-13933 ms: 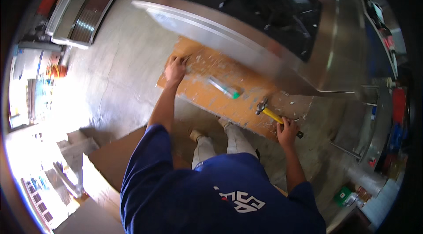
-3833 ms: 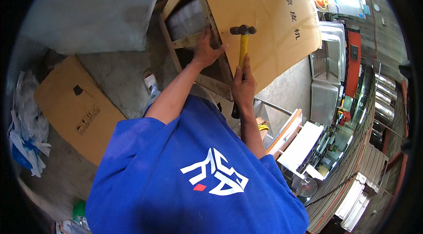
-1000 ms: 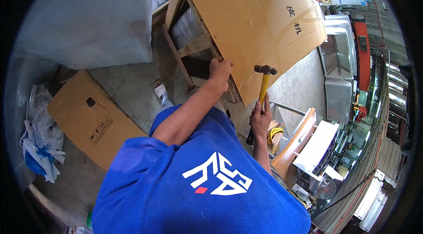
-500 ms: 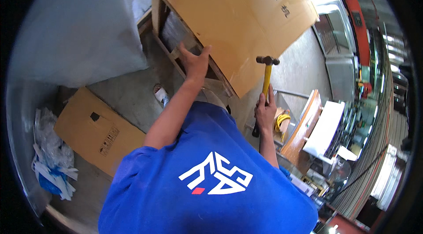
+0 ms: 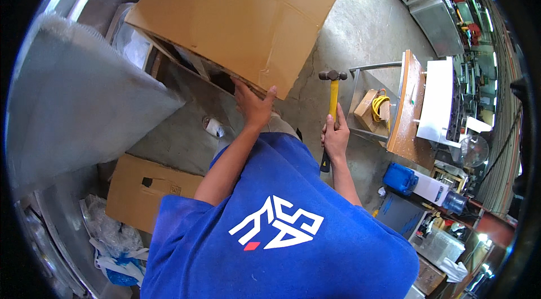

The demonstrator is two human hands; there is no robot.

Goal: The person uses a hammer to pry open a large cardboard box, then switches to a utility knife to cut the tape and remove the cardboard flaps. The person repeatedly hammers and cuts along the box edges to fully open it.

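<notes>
My right hand [image 5: 336, 135] is wrapped round the yellow handle of a ball-peen hammer [image 5: 334, 93]. The hammer stands head up, its black grip end showing below my fist. In front of me is a wooden crate [image 5: 200, 66] with a big brown cardboard sheet [image 5: 242, 17] over its top. My left hand [image 5: 256, 106] grips the near edge of this covered crate close to its right corner, thumb on the cardboard side and fingers at the open side. The fingertips are partly hidden there, and the crate's inside is dark.
At left hangs a large grey translucent sheet [image 5: 90, 102]. A flat cardboard piece [image 5: 132, 197] and crumpled plastic wrap [image 5: 115, 234] lie on the floor. To the right stands a wood-topped table [image 5: 407, 110], with a coiled yellow cable [image 5: 379, 107] beside it. Farther off leans a metal panel [image 5: 437, 25].
My view has turned, so the crate appears farther left and the table more fully. My left hand has slid along the crate's edge toward its near corner. The hammer stays in my right hand.
</notes>
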